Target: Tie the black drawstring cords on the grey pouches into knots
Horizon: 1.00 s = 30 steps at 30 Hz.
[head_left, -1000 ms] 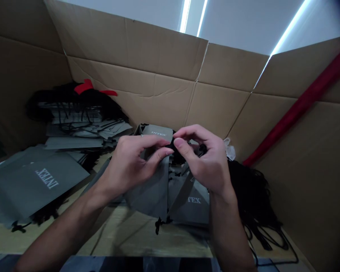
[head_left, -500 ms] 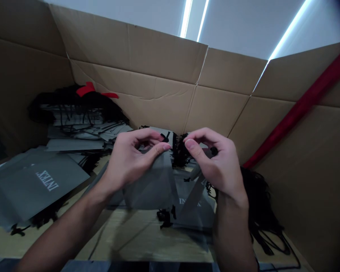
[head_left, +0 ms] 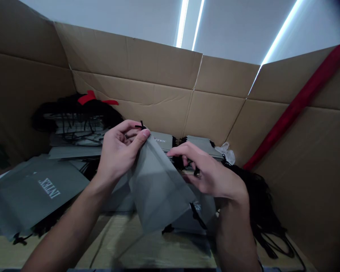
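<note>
Your left hand (head_left: 116,149) has shifted left since half a second ago, carrying a corner of the grey pouch (head_left: 158,189) with it, and your right hand (head_left: 215,175) has turned lower, its thumb and forefinger further apart. Cardboard walls (head_left: 147,62) close in the far side, left and right. The tabletop (head_left: 124,243) lies under everything, and a dark red band (head_left: 294,107) slants across the right wall. On the near left you have a spread of grey pouches (head_left: 65,177) marked INTEX; on the far left rises a stack (head_left: 83,126) draped in black cords. Loose black cord (head_left: 257,196) heaps up on the right, just beyond your forearm. Straight ahead, two pouch stacks (head_left: 164,141) stand partly behind your right hand, with crumpled clear plastic (head_left: 228,153) to their right.

The grey pouch is in the middle, tilted down to the right, partly covering another lettered pouch (head_left: 211,206). Its visible face is plain and smooth. A black cord end (head_left: 197,217) hangs at its lower right. Your left thumb and fingers pinch the upper corner, beside a small black knot (head_left: 142,126). Your right fingers are curled; you cannot tell whether they grip anything.
</note>
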Available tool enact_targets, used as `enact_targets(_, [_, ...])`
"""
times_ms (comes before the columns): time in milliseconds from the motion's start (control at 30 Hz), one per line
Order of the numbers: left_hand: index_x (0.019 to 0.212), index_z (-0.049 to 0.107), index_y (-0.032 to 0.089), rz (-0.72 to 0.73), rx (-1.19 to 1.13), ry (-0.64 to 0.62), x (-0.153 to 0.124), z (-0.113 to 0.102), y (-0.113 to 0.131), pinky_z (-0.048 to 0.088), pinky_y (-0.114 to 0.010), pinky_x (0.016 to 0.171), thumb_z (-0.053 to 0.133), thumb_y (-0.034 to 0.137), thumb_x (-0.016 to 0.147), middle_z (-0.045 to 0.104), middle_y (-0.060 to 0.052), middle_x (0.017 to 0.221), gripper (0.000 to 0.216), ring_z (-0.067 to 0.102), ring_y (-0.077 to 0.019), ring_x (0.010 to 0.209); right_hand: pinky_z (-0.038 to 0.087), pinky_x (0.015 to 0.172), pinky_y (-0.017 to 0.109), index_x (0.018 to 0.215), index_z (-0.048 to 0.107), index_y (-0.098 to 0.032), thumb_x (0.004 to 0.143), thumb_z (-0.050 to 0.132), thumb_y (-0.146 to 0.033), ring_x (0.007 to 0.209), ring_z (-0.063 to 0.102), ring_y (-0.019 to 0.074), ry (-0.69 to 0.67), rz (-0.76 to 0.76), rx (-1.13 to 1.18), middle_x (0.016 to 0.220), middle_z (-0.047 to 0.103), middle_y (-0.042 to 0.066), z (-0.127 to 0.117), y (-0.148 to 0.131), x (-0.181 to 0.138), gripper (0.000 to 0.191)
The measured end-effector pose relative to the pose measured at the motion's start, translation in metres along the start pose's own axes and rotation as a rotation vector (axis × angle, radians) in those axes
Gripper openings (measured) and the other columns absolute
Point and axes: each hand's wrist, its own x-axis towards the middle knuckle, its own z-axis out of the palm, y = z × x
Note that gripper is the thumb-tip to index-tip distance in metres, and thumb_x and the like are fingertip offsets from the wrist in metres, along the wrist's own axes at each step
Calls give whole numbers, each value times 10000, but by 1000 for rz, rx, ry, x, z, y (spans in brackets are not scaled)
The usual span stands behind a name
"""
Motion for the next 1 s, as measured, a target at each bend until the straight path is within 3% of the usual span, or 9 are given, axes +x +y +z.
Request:
enact_targets(100, [1033,686,216,-46,-38,-1,1,-2,-1,630,-254,626,970,566,887,831,-53,874,474,820,-210,744,592,798,308,1425,713,-331,915,786,-27,944,653,189,51,-124,109,1253,705,56,4,0,4,599])
enact_targets(267, [1020,669,212,-61,-74,73,2,0,-3,661,-279,665,1009,505,853,835,-64,841,479,840,-235,765,574,827,298,1346,837,-315,956,717,-7,975,655,173,82,-267,174,1121,637,45,10,-4,9,511])
enact_targets(367, [1137,704,221,-59,-79,97,3,1,-4,633,-275,614,1014,466,853,828,-47,799,486,834,-245,754,555,768,310,1193,912,-337,1005,752,-127,871,628,168,119,-238,203,1045,614,41,9,-6,7,324])
enact_targets(433, [1203,755,224,-43,-46,72,3,0,-4,625,-274,614,983,468,895,826,-41,787,455,825,-241,755,550,786,344,1136,932,-343,1044,773,-306,870,638,192,184,-168,255,1019,627,49,5,-5,5,188])
enact_targets(567, [1124,864,204,70,84,86,2,-2,-1,594,-227,615,917,462,982,856,-63,880,299,799,-186,759,537,848,409,1150,937,-340,995,759,-681,881,646,237,305,-109,369,1025,664,59,-8,0,-1,414])
enact_targets(700, [1075,897,201,98,122,88,-2,3,6,597,-213,600,911,470,992,853,-57,859,282,770,-161,705,521,810,396,1066,948,-369,923,866,-638,839,629,230,416,-73,402,985,699,48,-16,6,-6,316])
enact_targets(767, [1069,898,190,67,44,88,-2,6,8,634,-225,621,879,512,1013,853,-62,864,328,772,-159,689,506,789,399,1038,952,-353,898,844,-716,826,623,239,438,-92,414,954,697,56,-18,8,-8,404])
enact_targets(867, [1057,877,174,38,-94,60,4,2,4,666,-253,610,791,560,1067,842,-62,844,396,790,-169,672,494,755,407,1016,952,-325,849,786,-826,788,613,246,437,-133,407,943,687,67,-21,10,-9,554])
enact_targets(1000, [1062,847,177,110,-33,24,13,-14,-3,667,-262,649,742,566,1096,859,-20,916,404,819,-167,762,503,752,431,1017,935,-349,888,765,-812,811,627,276,376,-103,322,987,690,74,-26,8,-11,509])
